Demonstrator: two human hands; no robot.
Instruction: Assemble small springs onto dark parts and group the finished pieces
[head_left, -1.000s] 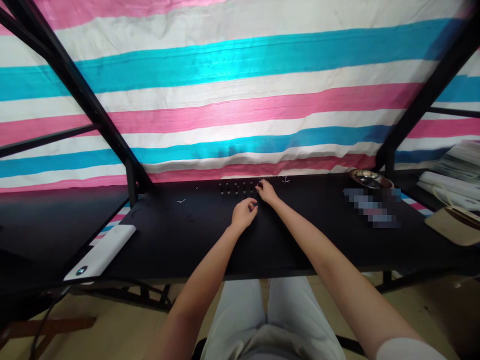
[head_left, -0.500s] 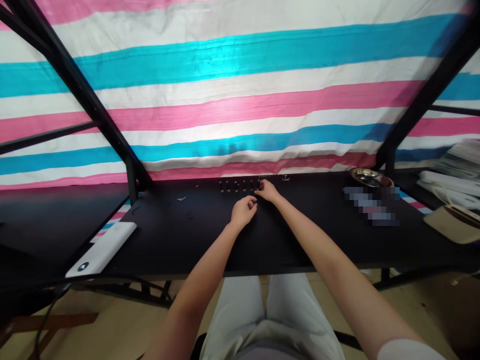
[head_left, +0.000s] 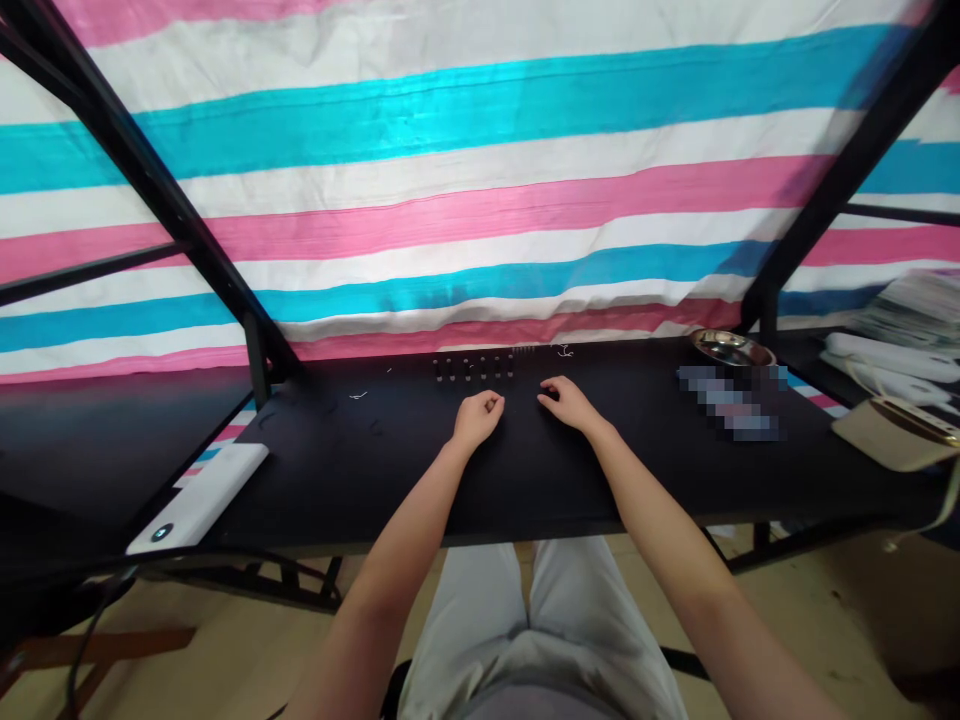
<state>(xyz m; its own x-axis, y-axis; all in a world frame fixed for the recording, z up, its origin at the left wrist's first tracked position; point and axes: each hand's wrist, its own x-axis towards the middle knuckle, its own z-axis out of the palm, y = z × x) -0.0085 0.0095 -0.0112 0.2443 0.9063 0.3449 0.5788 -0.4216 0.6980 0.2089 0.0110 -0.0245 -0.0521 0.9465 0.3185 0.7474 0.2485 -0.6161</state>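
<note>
A row of several small dark upright pieces stands near the far edge of the black table. My left hand rests on the table just in front of that row, its fingers curled into a loose fist. My right hand lies to the right of it, fingers bent down onto the tabletop over something small and dark that I cannot make out. Both hands are a little short of the row and do not touch it.
A metal bowl sits at the far right of the table beside a blurred patch. A white flat device lies at the left edge. Black frame posts rise at both sides before a striped cloth. A tan box and papers lie further right.
My right hand has drawn back from the right end of the row and moved to the right onto the tabletop. My left hand has barely shifted.
</note>
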